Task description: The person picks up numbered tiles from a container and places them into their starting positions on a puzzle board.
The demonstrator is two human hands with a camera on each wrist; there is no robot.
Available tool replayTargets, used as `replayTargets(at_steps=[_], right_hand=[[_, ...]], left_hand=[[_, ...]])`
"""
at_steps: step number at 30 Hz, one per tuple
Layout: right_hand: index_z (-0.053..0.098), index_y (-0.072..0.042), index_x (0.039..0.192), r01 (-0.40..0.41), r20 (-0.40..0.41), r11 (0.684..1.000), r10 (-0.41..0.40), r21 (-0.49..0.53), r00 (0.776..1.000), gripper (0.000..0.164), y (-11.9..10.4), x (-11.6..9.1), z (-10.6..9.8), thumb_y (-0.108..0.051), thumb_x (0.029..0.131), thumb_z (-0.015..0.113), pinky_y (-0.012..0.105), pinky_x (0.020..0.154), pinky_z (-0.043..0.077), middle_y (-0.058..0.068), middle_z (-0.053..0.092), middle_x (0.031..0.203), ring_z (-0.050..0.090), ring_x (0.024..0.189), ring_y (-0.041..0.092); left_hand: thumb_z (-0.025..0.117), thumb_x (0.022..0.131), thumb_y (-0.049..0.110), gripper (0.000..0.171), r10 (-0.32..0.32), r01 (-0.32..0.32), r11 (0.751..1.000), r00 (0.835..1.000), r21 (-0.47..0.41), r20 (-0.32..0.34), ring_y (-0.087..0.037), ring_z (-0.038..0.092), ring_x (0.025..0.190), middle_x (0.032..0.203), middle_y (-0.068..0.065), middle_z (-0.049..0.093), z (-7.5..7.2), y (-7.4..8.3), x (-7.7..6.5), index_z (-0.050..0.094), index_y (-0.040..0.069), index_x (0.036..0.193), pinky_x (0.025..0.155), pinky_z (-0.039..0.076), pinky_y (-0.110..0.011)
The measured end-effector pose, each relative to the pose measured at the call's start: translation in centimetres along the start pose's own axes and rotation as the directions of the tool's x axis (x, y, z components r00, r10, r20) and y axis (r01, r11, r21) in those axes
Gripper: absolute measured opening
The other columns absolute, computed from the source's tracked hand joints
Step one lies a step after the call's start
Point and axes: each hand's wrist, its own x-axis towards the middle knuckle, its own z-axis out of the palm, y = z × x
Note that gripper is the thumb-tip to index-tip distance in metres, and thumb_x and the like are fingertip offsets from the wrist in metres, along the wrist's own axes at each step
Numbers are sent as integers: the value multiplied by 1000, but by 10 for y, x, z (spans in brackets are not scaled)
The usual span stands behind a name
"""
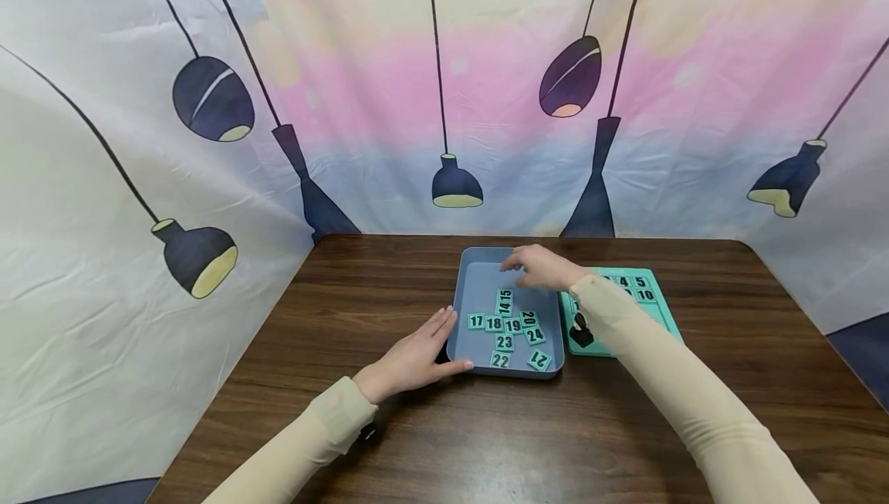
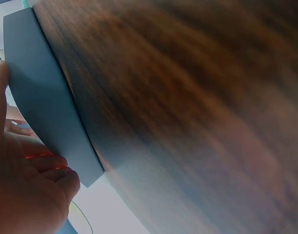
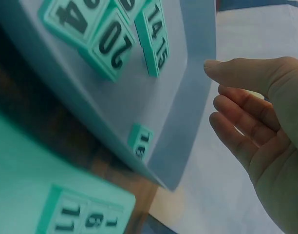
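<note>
A blue-grey tray (image 1: 479, 272) lies on the table, holding several green number tiles (image 1: 494, 323) gathered towards its near half. My left hand (image 1: 411, 353) rests against the tray's near left corner, thumb along the front edge and fingers along the left side. Over the tray's far right part hovers my right hand (image 1: 545, 267), its fingers loosely bent with nothing between them. In the right wrist view a tile marked 16 (image 3: 140, 141) sits alone by the tray's corner, apart from tiles 20 (image 3: 112, 41) and 15 (image 3: 161, 52).
Right beside the tray lies a green number board (image 1: 663, 319) with numbered tiles in rows, partly hidden by my right forearm. Both stand on a dark wooden table (image 1: 375, 280). Behind it hangs a cloth (image 1: 389, 103) printed with lamps.
</note>
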Motion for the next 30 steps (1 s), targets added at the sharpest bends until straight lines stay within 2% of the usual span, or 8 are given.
replayTargets(at_steps=[8,17,21,27,30], right_hand=[[70,-4,126,12,68,1000,-11,-18,998,34,-6,8,17,0,93,70,40,92,53,11,65,123,61,113,30],[73,-11,124,-39,138,996,50,-78,989,35,-10,11,28,1,91,71,42,95,52,8,64,125,60,118,28],[74,-12,121,-31,156,994,47,-107,987,35,-14,10,29,3,89,71,42,94,52,9,64,126,59,120,29],[74,-12,121,-10,207,994,32,-109,978,36,-17,8,29,4,88,72,37,84,53,10,61,124,59,117,31],[74,-12,121,-25,216,995,46,-98,975,35,-17,10,30,1,89,74,38,87,53,11,59,127,57,119,31]], left_hand=[[52,95,69,99,-1,1,1000,1000,3,2,-25,15,153,167,-16,17,-1,1,0,22,1,160,116,32,-45],[53,95,68,98,0,-1,1000,1000,10,6,-24,15,153,167,-15,17,-1,1,-1,23,1,160,117,31,-43],[52,95,69,98,0,0,1000,1000,9,4,-24,15,153,167,-15,17,0,0,0,23,2,160,117,31,-43],[51,95,69,98,7,-7,1000,1000,-3,7,-25,14,154,167,-16,16,-1,1,-1,22,1,160,117,30,-44],[51,95,69,98,3,-3,1000,1000,-6,11,-24,13,154,167,-16,16,-1,1,-1,21,2,160,118,29,-44]])
